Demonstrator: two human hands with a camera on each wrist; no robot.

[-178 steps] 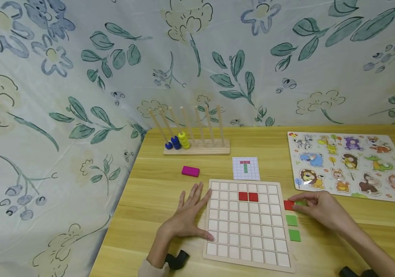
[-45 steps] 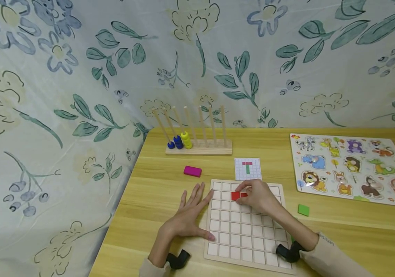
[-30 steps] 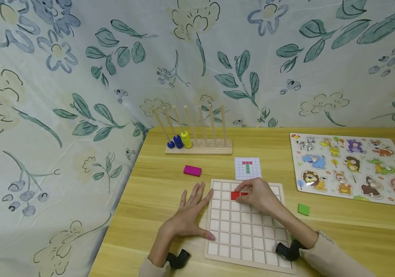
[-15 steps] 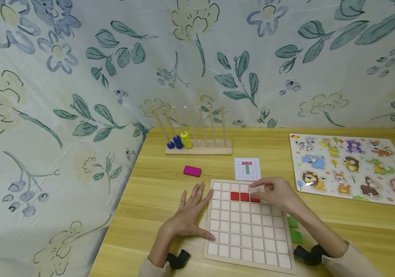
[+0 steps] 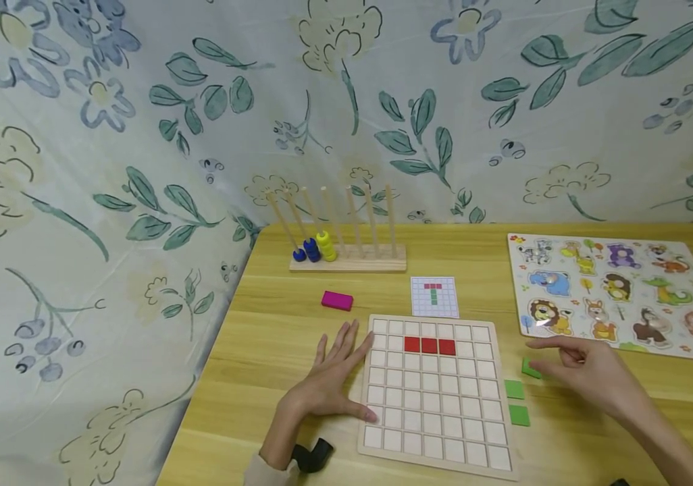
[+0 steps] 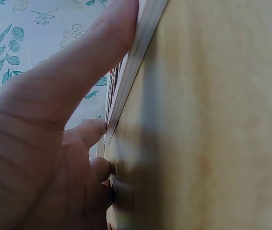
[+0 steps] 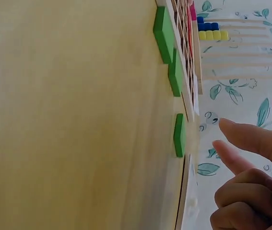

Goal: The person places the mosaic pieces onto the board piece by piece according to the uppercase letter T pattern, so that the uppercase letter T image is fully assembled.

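Note:
A wooden grid board (image 5: 438,459) lies in front of me with a row of red tiles (image 5: 429,345) in its second row from the top. My left hand (image 5: 325,385) is spread along the board's left edge, thumb and forefinger touching the frame. In the left wrist view the thumb (image 6: 92,52) presses on the board's side. To the right of the board, my right hand (image 5: 586,371) hovers by a green tile (image 5: 529,368), thumb and forefinger apart. The right wrist view shows that tile (image 7: 179,135) separate from the fingertips. Two more green tiles (image 5: 514,389) sit along the board's right edge.
A card with a red and green T pattern (image 5: 434,297) lies behind the board. Further back stand a peg rack (image 5: 352,264) with blue and yellow beads and a magenta block (image 5: 337,300). An animal puzzle (image 5: 614,290) fills the back right. Floral cloth (image 5: 346,121) hangs behind.
The right hand carried a red tile from the right side onto the board, let it go within the row of three, then moved back right to the green tiles. The left hand stayed put.

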